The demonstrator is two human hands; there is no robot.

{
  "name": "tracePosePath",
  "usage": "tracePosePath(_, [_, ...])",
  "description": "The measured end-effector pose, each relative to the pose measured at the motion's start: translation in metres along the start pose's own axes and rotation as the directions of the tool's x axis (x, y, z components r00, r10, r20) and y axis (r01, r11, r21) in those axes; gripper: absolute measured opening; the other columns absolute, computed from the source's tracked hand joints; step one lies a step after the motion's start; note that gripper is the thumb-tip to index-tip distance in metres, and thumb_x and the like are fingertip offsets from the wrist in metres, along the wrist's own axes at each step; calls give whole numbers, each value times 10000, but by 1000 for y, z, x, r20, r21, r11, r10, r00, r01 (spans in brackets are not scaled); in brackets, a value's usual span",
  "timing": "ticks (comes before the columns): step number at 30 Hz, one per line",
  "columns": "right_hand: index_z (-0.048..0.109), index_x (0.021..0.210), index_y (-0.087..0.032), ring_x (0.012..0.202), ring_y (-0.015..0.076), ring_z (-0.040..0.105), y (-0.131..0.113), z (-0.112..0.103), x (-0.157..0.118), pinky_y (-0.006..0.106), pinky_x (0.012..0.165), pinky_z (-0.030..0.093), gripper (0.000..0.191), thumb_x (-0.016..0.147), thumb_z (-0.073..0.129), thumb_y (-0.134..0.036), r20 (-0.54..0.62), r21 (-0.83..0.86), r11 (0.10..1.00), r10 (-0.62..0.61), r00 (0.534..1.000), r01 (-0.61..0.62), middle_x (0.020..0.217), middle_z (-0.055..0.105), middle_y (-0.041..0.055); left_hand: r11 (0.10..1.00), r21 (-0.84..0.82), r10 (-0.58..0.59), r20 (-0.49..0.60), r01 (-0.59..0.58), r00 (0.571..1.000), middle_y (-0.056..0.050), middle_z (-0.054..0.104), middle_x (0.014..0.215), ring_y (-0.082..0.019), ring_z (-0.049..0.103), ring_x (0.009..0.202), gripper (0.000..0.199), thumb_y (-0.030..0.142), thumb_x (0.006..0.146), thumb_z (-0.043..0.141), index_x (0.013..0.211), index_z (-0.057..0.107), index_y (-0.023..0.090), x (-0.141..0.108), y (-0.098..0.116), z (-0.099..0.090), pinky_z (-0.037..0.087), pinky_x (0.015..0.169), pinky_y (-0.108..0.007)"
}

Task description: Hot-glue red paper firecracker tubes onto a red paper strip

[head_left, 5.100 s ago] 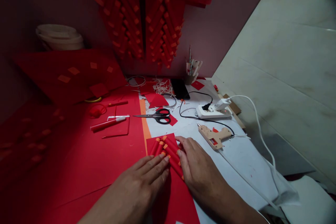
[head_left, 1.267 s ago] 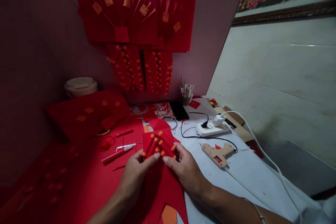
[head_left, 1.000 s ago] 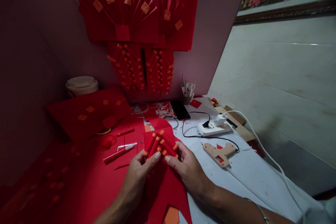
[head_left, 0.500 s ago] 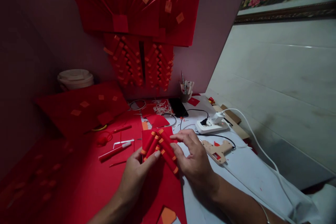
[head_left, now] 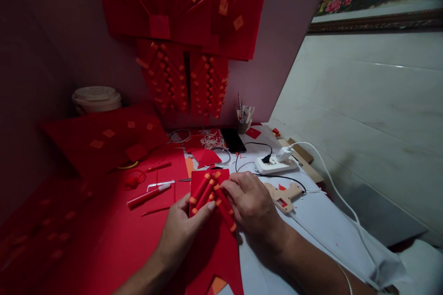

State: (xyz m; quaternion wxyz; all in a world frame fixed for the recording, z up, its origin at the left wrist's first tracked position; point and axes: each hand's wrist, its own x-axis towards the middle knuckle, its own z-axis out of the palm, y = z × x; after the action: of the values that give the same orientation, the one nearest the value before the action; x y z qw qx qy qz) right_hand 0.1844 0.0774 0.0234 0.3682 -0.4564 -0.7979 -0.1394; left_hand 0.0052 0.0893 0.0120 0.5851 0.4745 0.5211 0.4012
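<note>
Red paper tubes, slanting up-right on a card, are gripped by both hands above the worktop; a glue gun lies just right, scissors half-hidden behind.

Single head view: looks forward-down, close over table, wall behind.

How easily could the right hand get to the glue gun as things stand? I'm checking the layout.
Probably easily. The glue gun lies flat on the white table just beside the right hand, nothing between them, though that hand now presses the red paper rolls.
</note>
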Motion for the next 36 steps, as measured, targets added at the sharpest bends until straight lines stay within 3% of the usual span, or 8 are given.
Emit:
tracePosePath(7, [578,959,-194,840,255,535,1,7,-1,399,729,490,207,972,396,-96,-49,100,994,41,998,-36,893,598,99,1000,-20,5,3,-5,1000,-41,726,704,-198,626,633,495,549,576,892,840,758,152,-3,4,1,484,544,-254])
tracePosePath(14, [509,1018,-219,887,217,581,2,-9,1,378,774,533,170,967,410,-91,-133,283,955,132,982,-90,935,552,70,997,-74,-29,7,29,1000,-52,732,700,-210,648,613,470,556,627,867,841,713,167,2,-2,-2,503,548,-280])
tracePosePath(17, [529,1030,-213,880,218,582,4,-10,2,373,762,529,176,967,425,-86,-87,301,952,85,993,-55,939,569,74,996,-85,-35,11,36,999,-50,734,705,-212,653,607,463,557,651,852,871,705,177,4,-5,-2,502,541,-282])
tracePosePath(20, [578,1018,-192,835,222,582,4,-8,2,361,717,522,175,966,445,-90,13,277,961,-10,1000,6,915,607,81,998,-63,-27,0,27,1000,-53,730,708,-211,644,617,453,552,660,848,867,706,174,5,-6,-3,491,544,-279])
tracePosePath(25, [627,1070,-159,874,243,579,-4,-10,1,378,754,512,165,998,481,-130,161,180,984,-41,986,11,977,651,113,1000,-8,11,-20,-11,1000,-42,719,744,-194,607,667,410,527,673,834,845,721,173,4,-4,-4,465,583,-261])
tracePosePath(36, [641,924,-143,728,241,483,-6,-5,-1,371,637,401,214,990,445,-90,167,10,995,-104,980,104,818,616,94,997,72,26,-16,-25,1000,-30,683,720,-195,570,679,446,538,655,803,844,721,142,3,-1,-1,444,619,-280])
